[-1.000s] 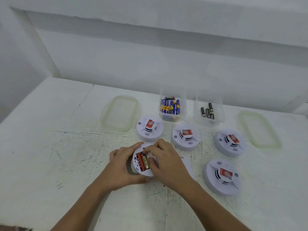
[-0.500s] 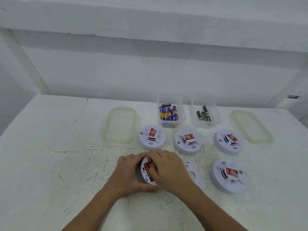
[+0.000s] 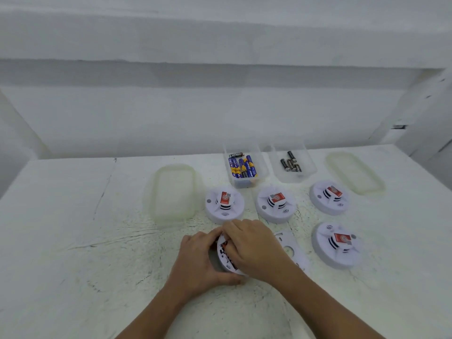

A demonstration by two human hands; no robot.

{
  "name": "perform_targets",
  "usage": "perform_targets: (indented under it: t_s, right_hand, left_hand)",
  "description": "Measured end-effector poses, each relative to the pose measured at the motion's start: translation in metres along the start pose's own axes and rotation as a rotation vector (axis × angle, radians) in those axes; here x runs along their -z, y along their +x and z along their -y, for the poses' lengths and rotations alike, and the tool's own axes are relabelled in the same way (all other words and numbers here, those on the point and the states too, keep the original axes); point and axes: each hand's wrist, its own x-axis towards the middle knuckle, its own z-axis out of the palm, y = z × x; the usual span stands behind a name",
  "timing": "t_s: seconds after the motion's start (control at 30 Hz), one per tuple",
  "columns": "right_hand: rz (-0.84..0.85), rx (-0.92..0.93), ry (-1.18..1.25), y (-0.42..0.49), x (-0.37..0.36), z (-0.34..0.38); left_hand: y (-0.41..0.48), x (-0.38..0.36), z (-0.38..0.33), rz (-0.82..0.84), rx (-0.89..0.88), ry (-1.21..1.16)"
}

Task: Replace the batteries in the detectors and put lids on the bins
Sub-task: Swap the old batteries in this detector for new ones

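White table point(image 3: 73, 241) — 5 detectors point(image 3: 224, 204) | 2 bins point(image 3: 263, 167) | 2 lids point(image 3: 175, 192) | 2 hands point(image 3: 198, 260)

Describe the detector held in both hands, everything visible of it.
The detector is a round white plastic disc, tilted up above the table with its open back showing. Red and black batteries sit in its compartment. The left hand grips its left rim; the right hand curls over the batteries, hiding most of it.
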Motion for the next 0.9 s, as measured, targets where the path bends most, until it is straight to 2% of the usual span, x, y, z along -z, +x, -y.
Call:
perform_targets:
  t_s: [0.17, 0.3, 0.37, 0.5, 0.6, 0.67, 0.77, 0.9]
  right_hand:
    - [-0.014, 0.043, 0.092, -0.005, 0.006, 0.002]
    - [-0.041, 0.003, 0.152, -0.012, 0.007, -0.001]
    - [-0.018, -0.074, 0.26, -0.013, 0.013, -0.001]
    - [0.121, -0.404, 0.75, 0.003, 0.04, -0.016]
    - [0.033, -0.557, 0.837, 0.031, 0.067, -0.056]
    - [-0.07, -0.601, 0.794, 0.053, 0.087, -0.09]
    - [-0.151, -0.624, 0.531, 0.083, 0.102, -0.141]
    - [-0.054, -0.626, 0.144, 0.112, 0.092, -0.193]
  left_hand:
    - [0.0, -0.001, 0.002, -0.021, 0.001, -0.01]
    - [-0.002, 0.001, -0.003, -0.028, 0.002, -0.019]
    - [-0.002, 0.002, -0.005, -0.027, 0.003, -0.022]
    - [-0.004, 0.005, -0.006, -0.006, 0.041, -0.021]
    - [-0.006, 0.002, -0.002, 0.014, 0.093, -0.015]
    - [-0.006, 0.001, 0.0, 0.04, 0.128, 0.008]
    - [-0.005, 0.002, -0.001, 0.047, 0.139, 0.003]
    - [-0.005, 0.003, -0.005, 0.043, 0.131, -0.029]
